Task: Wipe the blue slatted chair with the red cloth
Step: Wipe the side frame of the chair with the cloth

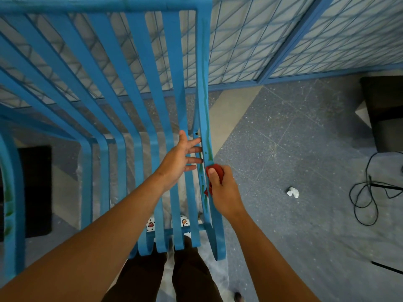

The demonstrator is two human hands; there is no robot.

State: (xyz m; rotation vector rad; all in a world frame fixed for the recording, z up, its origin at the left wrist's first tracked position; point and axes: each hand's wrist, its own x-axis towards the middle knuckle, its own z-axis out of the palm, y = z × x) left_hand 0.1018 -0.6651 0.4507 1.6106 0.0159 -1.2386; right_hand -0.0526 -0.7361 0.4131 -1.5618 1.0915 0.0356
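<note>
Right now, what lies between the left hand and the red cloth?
In the head view, the chair's rightmost blue rail separates the left hand from the red cloth.

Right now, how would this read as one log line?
step: wiping | right hand: grips red cloth on chair side rail | left hand: open, steadying slats

The chair (139, 88) looks like painted metal, smooth, faintly glossy; the cloth (216, 171) soft, matt fabric; the floor (294, 131) speckled, matt stone.
</note>
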